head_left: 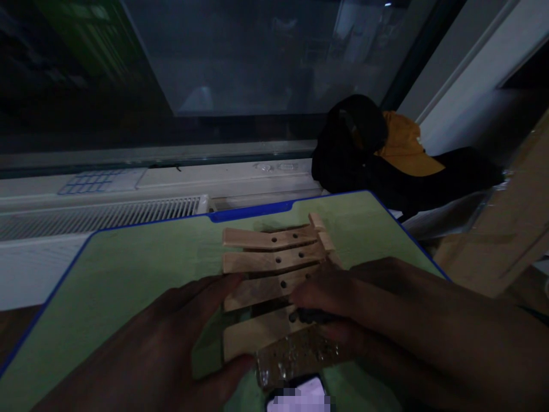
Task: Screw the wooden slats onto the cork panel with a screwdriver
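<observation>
Several light wooden slats (pixel 253 262), each with two dark holes where they show, lie side by side on the green tabletop. Small wooden blocks (pixel 321 232) meet their right ends. My left hand (pixel 171 332) reaches in from the left; its forefinger touches the third slat and its thumb the lower edge of the nearest, the two slats between them. My right hand (pixel 377 309) is closed over the slats' right part, with a small dark ridged object (pixel 315 316) between thumb and forefinger at a hole in the nearest slat. Its exact kind is hidden.
Shiny clear plastic (pixel 295 355) with small bits lies by the nearest slat, beside a phone (pixel 300 395) with a lit screen. The green table (pixel 137 257) has a blue rim. Behind stand a white radiator (pixel 107 214), dark clothing (pixel 343 143) and a mustard cap (pixel 405 143).
</observation>
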Action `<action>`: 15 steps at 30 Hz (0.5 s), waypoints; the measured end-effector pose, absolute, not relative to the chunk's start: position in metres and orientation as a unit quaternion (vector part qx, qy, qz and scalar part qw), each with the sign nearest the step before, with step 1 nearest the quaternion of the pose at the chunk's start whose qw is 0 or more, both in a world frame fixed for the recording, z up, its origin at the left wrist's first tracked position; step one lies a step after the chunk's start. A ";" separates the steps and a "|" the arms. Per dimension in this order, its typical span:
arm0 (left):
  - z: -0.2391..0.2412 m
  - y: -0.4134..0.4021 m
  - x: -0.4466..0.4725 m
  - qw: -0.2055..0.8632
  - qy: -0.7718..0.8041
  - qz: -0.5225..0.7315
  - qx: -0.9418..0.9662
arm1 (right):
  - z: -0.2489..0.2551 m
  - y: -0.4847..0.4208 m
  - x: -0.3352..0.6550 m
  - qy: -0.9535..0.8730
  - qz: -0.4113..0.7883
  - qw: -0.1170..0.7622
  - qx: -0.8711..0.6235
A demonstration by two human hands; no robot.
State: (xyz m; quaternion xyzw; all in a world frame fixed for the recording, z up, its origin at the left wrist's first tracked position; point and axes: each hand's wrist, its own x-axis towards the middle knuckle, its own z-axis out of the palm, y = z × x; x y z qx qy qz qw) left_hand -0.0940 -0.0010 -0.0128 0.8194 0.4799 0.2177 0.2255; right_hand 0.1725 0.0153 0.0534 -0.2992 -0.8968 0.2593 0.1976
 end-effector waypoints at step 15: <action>-0.007 0.002 -0.090 0.147 0.457 0.193 0.856 | 0.054 0.011 0.167 -0.890 0.269 0.198 -0.311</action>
